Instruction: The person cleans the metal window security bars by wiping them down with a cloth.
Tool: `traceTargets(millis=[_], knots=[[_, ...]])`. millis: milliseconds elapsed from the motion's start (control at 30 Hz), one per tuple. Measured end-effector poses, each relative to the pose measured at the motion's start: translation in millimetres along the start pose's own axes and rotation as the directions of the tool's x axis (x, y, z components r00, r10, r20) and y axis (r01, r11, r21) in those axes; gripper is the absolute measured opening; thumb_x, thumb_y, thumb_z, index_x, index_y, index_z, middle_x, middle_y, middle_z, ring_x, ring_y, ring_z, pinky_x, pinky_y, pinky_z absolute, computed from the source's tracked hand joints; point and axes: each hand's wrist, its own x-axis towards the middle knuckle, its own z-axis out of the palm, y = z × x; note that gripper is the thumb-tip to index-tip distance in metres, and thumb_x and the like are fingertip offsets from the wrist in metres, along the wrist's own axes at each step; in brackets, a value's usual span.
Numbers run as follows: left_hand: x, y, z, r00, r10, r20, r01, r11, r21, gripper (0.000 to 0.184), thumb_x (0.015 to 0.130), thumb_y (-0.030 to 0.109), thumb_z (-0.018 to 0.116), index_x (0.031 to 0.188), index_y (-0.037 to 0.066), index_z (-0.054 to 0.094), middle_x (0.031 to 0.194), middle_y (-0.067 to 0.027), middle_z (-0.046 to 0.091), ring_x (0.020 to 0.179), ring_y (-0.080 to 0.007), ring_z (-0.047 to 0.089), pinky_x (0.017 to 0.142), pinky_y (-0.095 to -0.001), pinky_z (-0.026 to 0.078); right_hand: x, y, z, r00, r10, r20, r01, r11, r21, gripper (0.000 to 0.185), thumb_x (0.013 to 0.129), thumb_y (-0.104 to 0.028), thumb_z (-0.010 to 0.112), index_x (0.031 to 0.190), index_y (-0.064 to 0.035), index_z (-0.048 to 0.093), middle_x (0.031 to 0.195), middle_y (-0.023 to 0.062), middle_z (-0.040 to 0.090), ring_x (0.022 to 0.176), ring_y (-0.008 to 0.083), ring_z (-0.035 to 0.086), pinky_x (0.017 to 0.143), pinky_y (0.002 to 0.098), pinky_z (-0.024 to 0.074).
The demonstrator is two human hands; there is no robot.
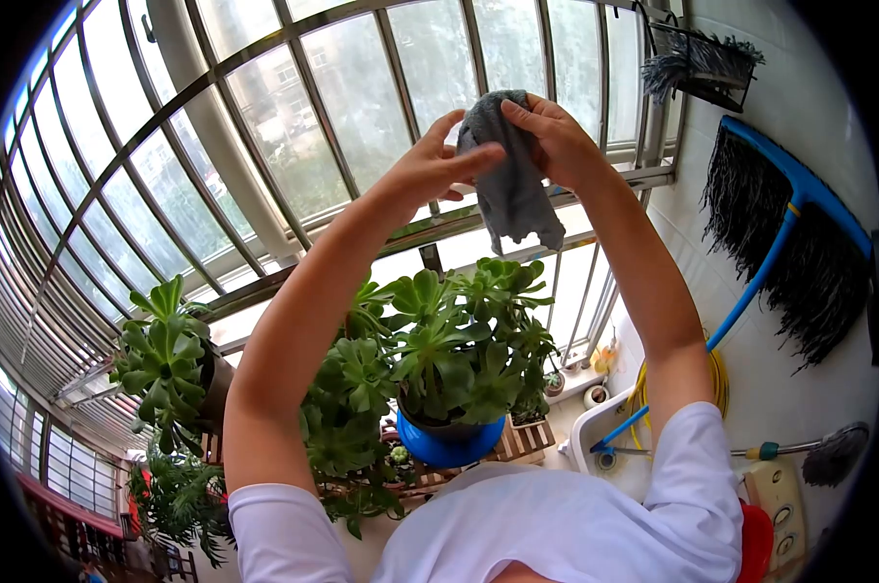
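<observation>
A grey cloth point(517, 194) hangs in front of the barred window, its ragged lower end dangling free. My right hand point(559, 144) pinches the upper part of the cloth, thumb on the near side. At the cloth's left edge is my left hand point(441, 163), fingers spread and slightly blurred, with the thumb pointing across the fabric. Whether its fingertips touch the cloth I cannot tell. Both arms are raised above the leafy succulents point(449, 340), which grow in a pot on a blue saucer point(449, 442).
Metal window bars point(323, 117) curve across the front and left. Another potted succulent point(164, 364) sits at left. On the right wall hang a blue broom point(794, 175) and a rack with a grey brush point(702, 63). Below are a yellow hose point(719, 379) and a white sink point(580, 442).
</observation>
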Motion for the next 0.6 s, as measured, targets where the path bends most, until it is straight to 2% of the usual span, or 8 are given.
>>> traceTargets(millis=[100,167,267,333,400,467,533,600], knots=[[9,-4,-3,0.934,0.357,0.003,-0.336,0.877,0.345,0.07,0.071,0.011,0.072,0.133,0.001,0.042,0.104,-0.017,0.065,0.09,-0.022,0.065,0.08,-0.0333,0.051,14,-7,-11,1.0,0.021,-0.001,-0.021,0.977,-0.213,0.029,0.091,-0.029,0.059,0.101,-0.0022,0.059,0.086,0.0059,0.066,0.081,0.013,0.065,0.068,0.0255,0.0559],[14,-8,-15,0.925,0.38,-0.008,-0.337,0.83,0.445,0.06,0.071,0.012,0.072,0.126,0.001,0.05,0.105,-0.0169,0.064,0.09,-0.0234,0.065,0.081,-0.0328,0.05,23,-15,-19,0.997,-0.015,0.08,0.063,0.768,-0.637,0.034,0.091,-0.033,0.058,0.1,-0.0005,0.062,0.081,0.005,0.066,0.074,0.0104,0.064,0.065,0.0242,0.0549],[6,10,-21,0.945,0.325,-0.018,-0.236,0.722,0.65,0.038,0.074,0.018,0.07,0.108,0.003,0.065,0.101,-0.0167,0.065,0.086,-0.028,0.065,0.078,-0.0324,0.05,15,-45,-6,0.987,0.159,0.0,-0.096,0.595,-0.798,0.04,0.087,-0.04,0.062,0.09,-0.0003,0.066,0.07,0.0032,0.064,0.061,0.0083,0.062,0.053,0.0206,0.0518],[4,15,-24,0.944,0.331,0.014,-0.169,0.443,0.88,0.031,0.079,0.021,0.069,0.102,0.0,0.064,0.096,-0.0151,0.064,0.085,-0.0188,0.061,0.073,-0.029,0.048,21,-44,-11,0.994,0.111,-0.01,-0.071,0.566,-0.821,0.043,0.083,-0.044,0.066,0.084,-0.0015,0.066,0.064,0.0025,0.063,0.052,0.0074,0.059,0.045,0.0189,0.0476],[10,9,-29,0.858,0.512,0.04,-0.291,0.421,0.859,0.028,0.078,0.024,0.064,0.095,0.003,0.068,0.085,-0.0135,0.063,0.074,-0.0265,0.062,0.068,-0.0333,0.049,29,-43,-15,1.0,-0.011,0.007,0.011,0.421,-0.907,0.045,0.08,-0.046,0.068,0.089,-0.0014,0.064,0.067,0.0039,0.064,0.056,0.0077,0.061,0.047,0.0182,0.0471],[15,15,-32,0.992,0.067,-0.108,-0.023,0.93,0.367,0.027,0.08,0.024,0.062,0.096,0.002,0.066,0.087,-0.0113,0.063,0.076,-0.0232,0.064,0.068,-0.0354,0.052,31,-37,-16,0.993,-0.114,0.013,0.066,0.478,-0.876,0.046,0.08,-0.045,0.069,0.093,-0.0011,0.063,0.069,0.0044,0.064,0.058,0.0079,0.062,0.048,0.0182,0.0469],[11,24,-21,0.976,-0.004,-0.216,0.031,0.992,0.124,0.031,0.084,0.024,0.056,0.103,0.001,0.061,0.086,-0.0095,0.063,0.075,-0.0203,0.064,0.067,-0.0366,0.054,32,-30,-19,0.976,-0.216,0.018,0.132,0.526,-0.84,0.048,0.079,-0.045,0.07,0.096,-0.0008,0.061,0.07,0.005,0.064,0.059,0.0082,0.062,0.048,0.0181,0.0467],[17,27,-24,0.969,-0.113,-0.221,0.105,0.993,-0.048,0.034,0.086,0.024,0.048,0.11,0.0,0.057,0.084,-0.0105,0.063,0.073,-0.0205,0.063,0.067,-0.0367,0.055,34,-21,-24,0.79,-0.577,0.206,0.368,0.179,-0.912,0.047,0.081,-0.043,0.069,0.102,-0.0024,0.059,0.072,0.0061,0.065,0.058,0.0085,0.061,0.049,0.0187,0.0459]])
